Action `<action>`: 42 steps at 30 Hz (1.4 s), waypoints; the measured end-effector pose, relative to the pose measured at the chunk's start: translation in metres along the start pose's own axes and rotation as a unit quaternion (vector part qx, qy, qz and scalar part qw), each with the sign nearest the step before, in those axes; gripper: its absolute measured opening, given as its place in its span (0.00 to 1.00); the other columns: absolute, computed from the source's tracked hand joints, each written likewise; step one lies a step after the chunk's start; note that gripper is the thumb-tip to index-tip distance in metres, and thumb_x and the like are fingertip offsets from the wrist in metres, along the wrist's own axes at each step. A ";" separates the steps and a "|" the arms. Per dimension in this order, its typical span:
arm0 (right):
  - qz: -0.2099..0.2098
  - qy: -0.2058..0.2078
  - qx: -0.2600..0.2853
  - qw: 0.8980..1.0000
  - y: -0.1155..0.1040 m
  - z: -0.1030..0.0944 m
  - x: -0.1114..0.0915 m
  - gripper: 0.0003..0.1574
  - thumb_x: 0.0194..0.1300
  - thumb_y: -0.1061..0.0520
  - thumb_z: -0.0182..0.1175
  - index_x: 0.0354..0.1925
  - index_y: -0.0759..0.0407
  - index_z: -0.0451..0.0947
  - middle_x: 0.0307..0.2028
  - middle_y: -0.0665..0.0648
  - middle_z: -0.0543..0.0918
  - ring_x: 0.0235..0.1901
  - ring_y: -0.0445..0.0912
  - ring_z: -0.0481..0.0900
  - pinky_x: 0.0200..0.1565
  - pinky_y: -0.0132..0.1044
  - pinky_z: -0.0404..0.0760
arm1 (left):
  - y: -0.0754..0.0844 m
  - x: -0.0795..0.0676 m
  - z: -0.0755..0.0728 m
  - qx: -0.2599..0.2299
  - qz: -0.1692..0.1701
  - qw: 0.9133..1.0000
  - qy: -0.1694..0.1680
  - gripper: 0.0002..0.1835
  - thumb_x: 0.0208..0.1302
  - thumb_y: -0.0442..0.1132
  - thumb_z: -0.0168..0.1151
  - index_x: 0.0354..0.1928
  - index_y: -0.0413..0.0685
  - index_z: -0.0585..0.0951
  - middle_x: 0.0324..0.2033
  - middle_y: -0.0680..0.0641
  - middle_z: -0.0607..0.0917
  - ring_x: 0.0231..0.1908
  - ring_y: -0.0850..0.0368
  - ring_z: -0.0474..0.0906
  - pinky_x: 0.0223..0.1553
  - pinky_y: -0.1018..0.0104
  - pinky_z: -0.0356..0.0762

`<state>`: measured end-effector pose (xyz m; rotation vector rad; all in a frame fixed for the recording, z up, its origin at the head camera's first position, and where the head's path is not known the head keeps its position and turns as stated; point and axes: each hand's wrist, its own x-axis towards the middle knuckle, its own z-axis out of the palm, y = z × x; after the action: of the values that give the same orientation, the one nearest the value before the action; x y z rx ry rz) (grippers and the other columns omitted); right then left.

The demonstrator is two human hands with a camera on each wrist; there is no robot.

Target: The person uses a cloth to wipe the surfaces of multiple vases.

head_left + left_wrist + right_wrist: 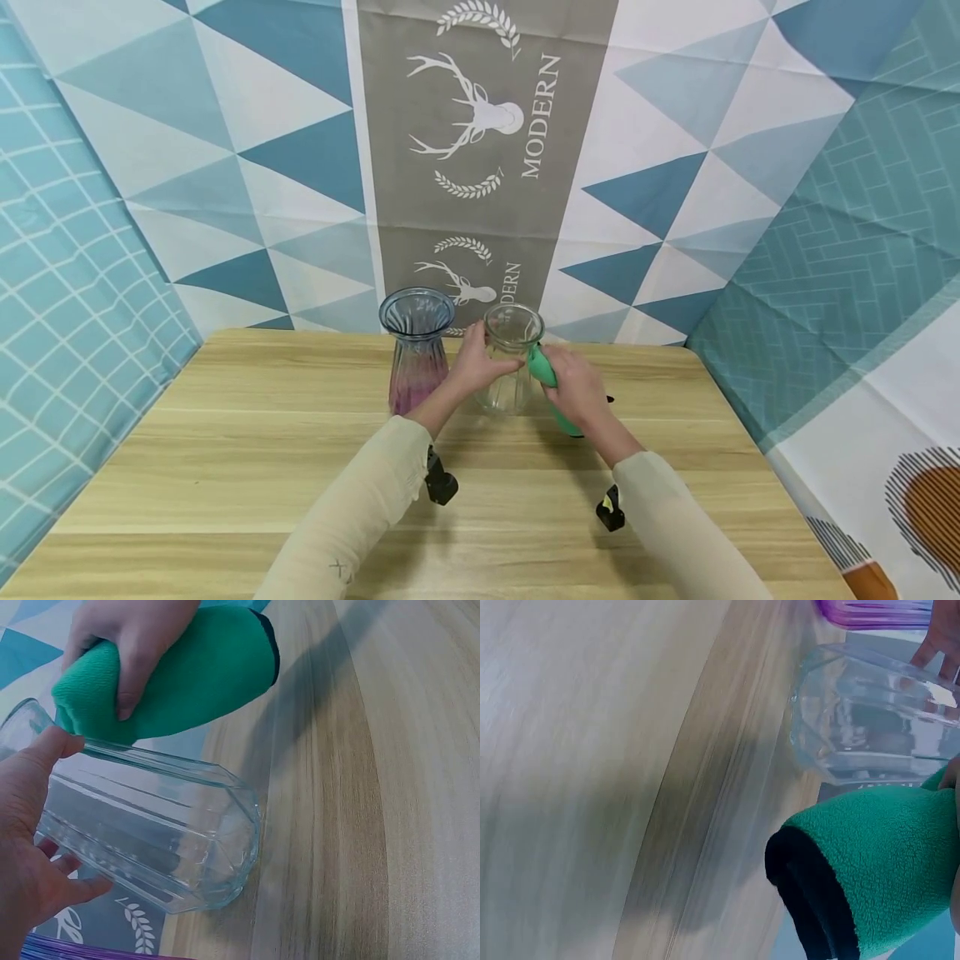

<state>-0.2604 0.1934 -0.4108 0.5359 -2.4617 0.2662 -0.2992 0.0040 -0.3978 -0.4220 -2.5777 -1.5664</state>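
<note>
A clear glass vase (506, 397) stands upright near the back of the wooden table. My left hand (472, 367) holds it around the neck, thumb on the near side and fingers on the far left, as the left wrist view shows. Bunched in my right hand (576, 387) is a green towel (885, 859) with a dark border. Its top end is right at the vase's rim on the right side, and the rest hangs down beside the glass. In the left wrist view the right thumb lies over the towel.
A second glass vase (417, 358), bluish at the top and pink-purple below, stands just left of the clear one, behind my left wrist. The wooden table (225, 467) ends at a patterned cloth backdrop (300, 167) close behind both vases.
</note>
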 end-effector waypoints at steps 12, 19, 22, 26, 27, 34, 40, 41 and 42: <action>-0.011 -0.092 -0.026 0.995 0.012 0.010 -0.012 0.31 0.53 0.56 0.67 0.56 0.57 0.74 0.51 0.57 0.81 0.49 0.53 0.79 0.44 0.50 0.82 | 0.003 -0.002 0.000 -0.006 -0.002 1.000 -0.003 0.44 0.47 0.46 0.72 0.64 0.41 0.61 0.61 0.38 0.63 0.60 0.44 0.68 0.61 0.55 0.70; 0.063 -0.103 0.020 0.992 0.015 0.004 -0.004 0.28 0.59 0.55 0.61 0.59 0.52 0.72 0.50 0.58 0.81 0.45 0.54 0.80 0.36 0.51 0.80 | 0.003 -0.003 0.001 -0.009 0.001 1.000 -0.005 0.45 0.46 0.43 0.72 0.66 0.41 0.59 0.59 0.38 0.64 0.61 0.43 0.67 0.63 0.55 0.68; 0.075 -0.077 0.036 0.994 0.014 0.001 0.003 0.24 0.61 0.55 0.58 0.57 0.52 0.73 0.44 0.58 0.83 0.39 0.53 0.80 0.29 0.48 0.78 | 0.003 -0.003 0.001 -0.015 0.011 1.000 -0.005 0.46 0.46 0.41 0.71 0.67 0.40 0.59 0.59 0.37 0.64 0.62 0.42 0.65 0.64 0.53 0.66; 0.072 -0.029 0.046 0.996 0.012 -0.002 0.011 0.22 0.61 0.56 0.58 0.55 0.52 0.74 0.38 0.57 0.83 0.32 0.50 0.78 0.23 0.44 0.73 | 0.005 -0.003 0.001 -0.025 0.017 0.999 -0.011 0.46 0.47 0.38 0.70 0.68 0.42 0.57 0.62 0.39 0.65 0.65 0.44 0.63 0.67 0.52 0.62; 0.070 -0.018 0.042 0.997 0.012 -0.003 0.012 0.23 0.61 0.56 0.59 0.56 0.52 0.74 0.38 0.57 0.83 0.32 0.50 0.79 0.23 0.43 0.73 | 0.005 -0.004 0.001 -0.028 0.015 0.999 -0.013 0.46 0.47 0.38 0.70 0.68 0.43 0.57 0.63 0.39 0.66 0.65 0.44 0.62 0.67 0.52 0.61; 0.042 -0.017 0.007 0.999 0.008 -0.004 0.013 0.29 0.54 0.58 0.65 0.56 0.55 0.75 0.44 0.57 0.84 0.39 0.54 0.81 0.30 0.47 0.79 | 0.005 -0.003 0.000 -0.044 0.025 0.999 -0.017 0.45 0.46 0.36 0.69 0.67 0.41 0.57 0.62 0.40 0.68 0.65 0.45 0.63 0.67 0.52 0.62; 0.049 -0.059 0.001 0.997 0.008 0.001 0.007 0.32 0.54 0.58 0.66 0.58 0.55 0.73 0.49 0.59 0.82 0.43 0.56 0.80 0.34 0.51 0.80 | 0.003 -0.003 0.000 -0.047 0.022 0.998 -0.022 0.45 0.46 0.36 0.68 0.67 0.39 0.57 0.62 0.38 0.68 0.65 0.44 0.63 0.67 0.52 0.62; 0.050 -0.068 -0.001 0.996 0.008 0.002 0.006 0.31 0.54 0.58 0.66 0.58 0.54 0.73 0.48 0.58 0.82 0.42 0.56 0.80 0.34 0.51 0.80 | 0.003 -0.003 0.000 -0.047 0.021 0.998 -0.023 0.45 0.47 0.36 0.68 0.67 0.39 0.56 0.62 0.38 0.68 0.65 0.44 0.63 0.66 0.52 0.62; 0.052 -0.079 -0.003 0.996 0.009 0.002 0.005 0.31 0.55 0.57 0.66 0.58 0.54 0.73 0.49 0.58 0.82 0.42 0.55 0.80 0.35 0.52 0.80 | 0.004 -0.003 0.000 -0.048 0.020 0.998 -0.025 0.45 0.47 0.36 0.68 0.67 0.39 0.56 0.62 0.38 0.68 0.65 0.44 0.63 0.66 0.52 0.62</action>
<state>-0.2693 0.1988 -0.4101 0.4423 -2.6464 0.2664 -0.2956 0.0049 -0.3953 -0.5236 -2.5194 -1.6930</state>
